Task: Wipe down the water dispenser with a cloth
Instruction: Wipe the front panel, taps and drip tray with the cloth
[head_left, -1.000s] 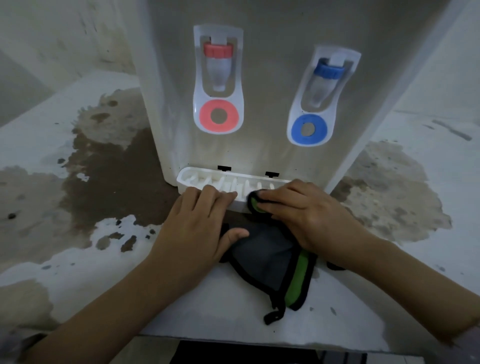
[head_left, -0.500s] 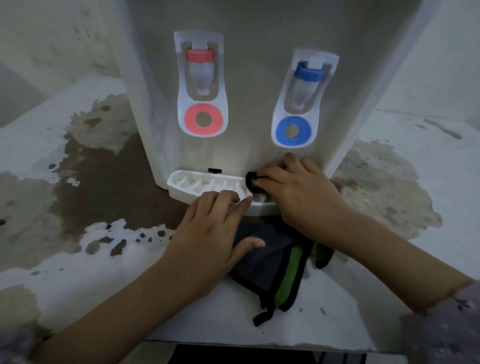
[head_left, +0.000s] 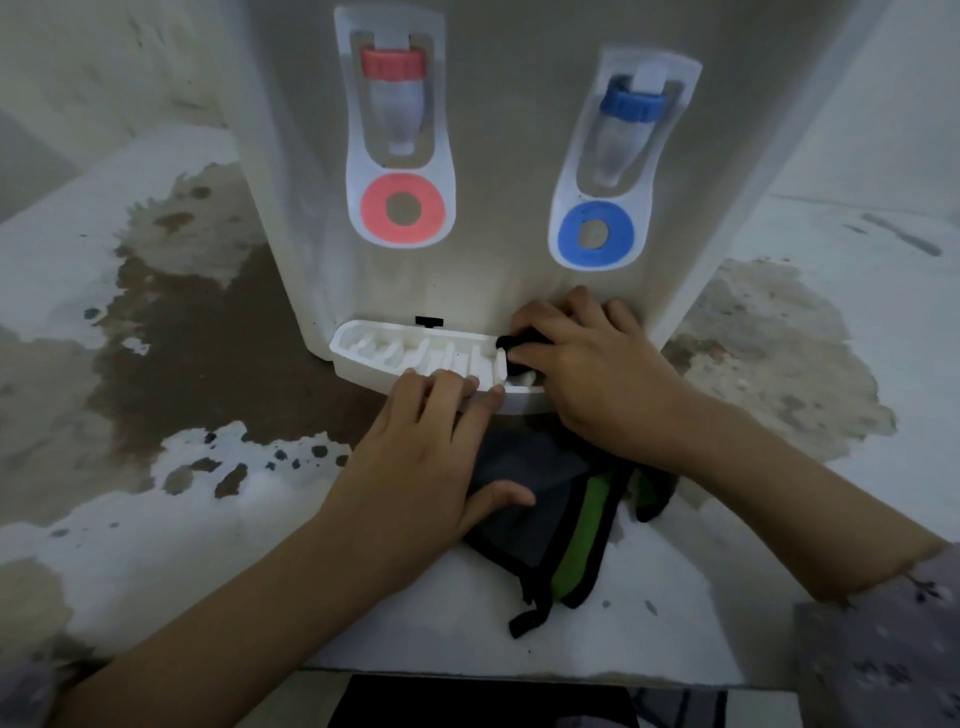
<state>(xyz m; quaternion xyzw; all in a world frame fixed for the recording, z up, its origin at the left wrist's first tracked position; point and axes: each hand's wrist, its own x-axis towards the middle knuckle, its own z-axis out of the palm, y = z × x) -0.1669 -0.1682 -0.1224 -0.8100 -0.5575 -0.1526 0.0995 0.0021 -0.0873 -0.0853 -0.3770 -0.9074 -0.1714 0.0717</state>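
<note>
I have the right hand (head_left: 597, 374) pinching a bunched cloth (head_left: 550, 519) corner into the water dispenser's (head_left: 498, 130) drip tray (head_left: 410, 348). The rest trails under its wrist. Just beside it, the left hand (head_left: 415, 467) lies flat and relaxed, fingertips on the tray's front edge.

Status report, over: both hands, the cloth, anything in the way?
Left hand open, fingers resting on drip tray front rim. Right hand pinches cloth at tray's right end; rest lies before tray. No obstruction seen.
</note>
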